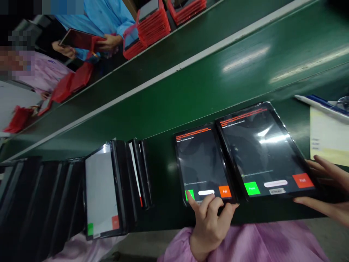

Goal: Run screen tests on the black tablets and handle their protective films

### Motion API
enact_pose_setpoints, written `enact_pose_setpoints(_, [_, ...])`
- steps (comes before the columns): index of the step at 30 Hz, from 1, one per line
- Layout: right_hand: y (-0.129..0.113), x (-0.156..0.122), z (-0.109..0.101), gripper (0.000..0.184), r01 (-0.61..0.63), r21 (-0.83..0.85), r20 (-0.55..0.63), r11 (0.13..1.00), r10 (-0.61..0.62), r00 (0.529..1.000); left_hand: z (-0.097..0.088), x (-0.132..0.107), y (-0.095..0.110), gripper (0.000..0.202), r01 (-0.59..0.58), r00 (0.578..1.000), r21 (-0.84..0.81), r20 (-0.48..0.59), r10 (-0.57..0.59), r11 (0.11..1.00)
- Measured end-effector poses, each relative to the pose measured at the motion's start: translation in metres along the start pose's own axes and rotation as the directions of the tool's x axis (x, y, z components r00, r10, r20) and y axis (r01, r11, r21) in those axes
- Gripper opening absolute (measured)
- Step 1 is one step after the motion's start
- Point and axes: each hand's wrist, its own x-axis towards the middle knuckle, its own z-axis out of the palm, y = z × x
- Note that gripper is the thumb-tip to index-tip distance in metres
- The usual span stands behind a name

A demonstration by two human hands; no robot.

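Observation:
Two black tablets lie side by side on the green bench in front of me, both showing dark screens with red text and green and orange buttons. My left hand (208,218) has its index finger stretched onto the green button of the left tablet (203,163), the other fingers curled at its near edge. My right hand (325,189) grips the right edge of the larger right tablet (265,149), thumb under its near corner and fingers behind.
A row of several black tablets (103,189) stands on edge at the left, one with a white screen. A green conveyor belt (207,69) runs behind. Papers (328,133) lie at the right. Across the belt, other people in blue and pink handle red trays (152,25).

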Motion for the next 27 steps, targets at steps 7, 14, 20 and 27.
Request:
enact_pose_setpoints(7, [-0.003, -0.003, 0.0, 0.087, 0.099, 0.0, 0.0, 0.995, -0.099, 0.995, 0.007, -0.003, 0.006, 0.02, -0.031, 0.999, 0.025, -0.017, 0.032, 0.999])
enact_pose_setpoints(14, [-0.015, -0.002, -0.001, 0.07, 0.221, -0.125, -0.029, 0.967, -0.226, 0.974, 0.015, -0.005, 0.009, 0.024, -0.062, 0.998, 0.019, -0.032, 0.063, 0.998])
enact_pose_setpoints(20, [-0.023, 0.003, 0.002, 0.061, 0.295, -0.171, -0.051, 0.94, -0.308, 0.95, 0.016, 0.0, 0.016, 0.025, 0.005, 0.997, 0.011, -0.082, -0.004, 1.0])
enact_pose_setpoints(27, [-0.044, -0.006, -0.009, 0.078, 0.408, -0.188, -0.267, 0.893, -0.447, 0.854, -0.011, -0.005, 0.006, 0.012, 0.102, 0.991, -0.066, -0.08, -0.108, 0.993])
